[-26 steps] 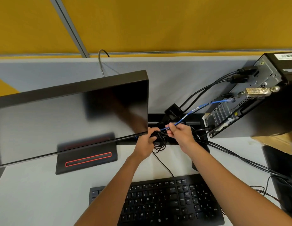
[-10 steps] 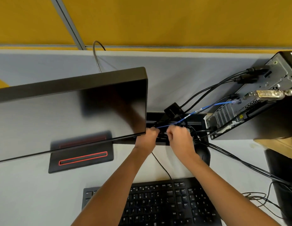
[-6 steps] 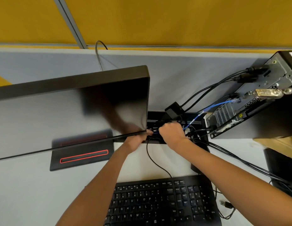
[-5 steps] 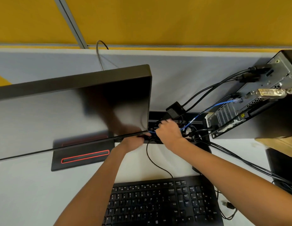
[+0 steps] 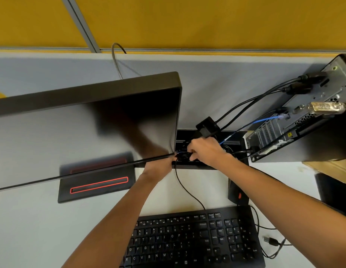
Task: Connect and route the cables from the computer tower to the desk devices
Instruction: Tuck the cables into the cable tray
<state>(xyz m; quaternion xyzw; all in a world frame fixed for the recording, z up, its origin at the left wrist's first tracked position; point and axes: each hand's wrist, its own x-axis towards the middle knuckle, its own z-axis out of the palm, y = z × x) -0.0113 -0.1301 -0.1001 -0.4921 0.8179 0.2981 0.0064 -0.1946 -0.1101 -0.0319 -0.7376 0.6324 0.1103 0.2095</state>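
Hands: right hand fingers clamped on 1 cable bundle w/ blue cable; left hand fingers hidden, can't tell.

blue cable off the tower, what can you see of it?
The blue cable is thin and bright blue with a clear plug seated in a port on the rear panel of the computer tower. It slopes down-left in a slack line, past a pale tag, to the black cable tray, where it goes behind the right hand. Its far end is hidden.

Office cubicle, yellow partition, monitor, keyboard
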